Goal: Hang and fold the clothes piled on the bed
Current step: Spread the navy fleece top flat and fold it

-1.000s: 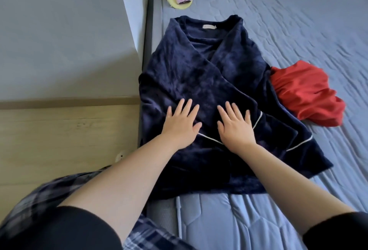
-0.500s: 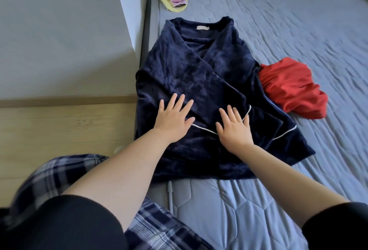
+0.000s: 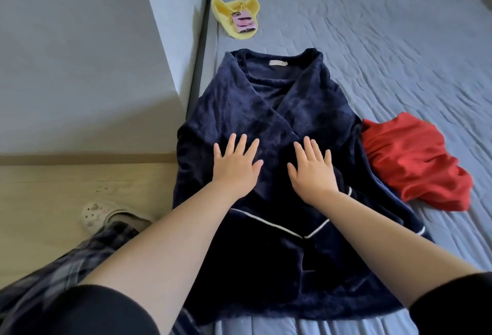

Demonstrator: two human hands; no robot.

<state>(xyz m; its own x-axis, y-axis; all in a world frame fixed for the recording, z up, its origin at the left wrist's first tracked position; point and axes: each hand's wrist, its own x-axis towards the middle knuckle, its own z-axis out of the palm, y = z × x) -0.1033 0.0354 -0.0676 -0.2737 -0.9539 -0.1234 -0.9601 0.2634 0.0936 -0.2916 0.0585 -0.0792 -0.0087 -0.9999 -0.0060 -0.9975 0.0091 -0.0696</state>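
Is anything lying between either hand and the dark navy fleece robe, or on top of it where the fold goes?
Nothing visible. Left hand and right hand both press flat on the dark navy fleece robe. The crumpled red garment lies against its right edge, the yellow cloth apart beyond the collar.
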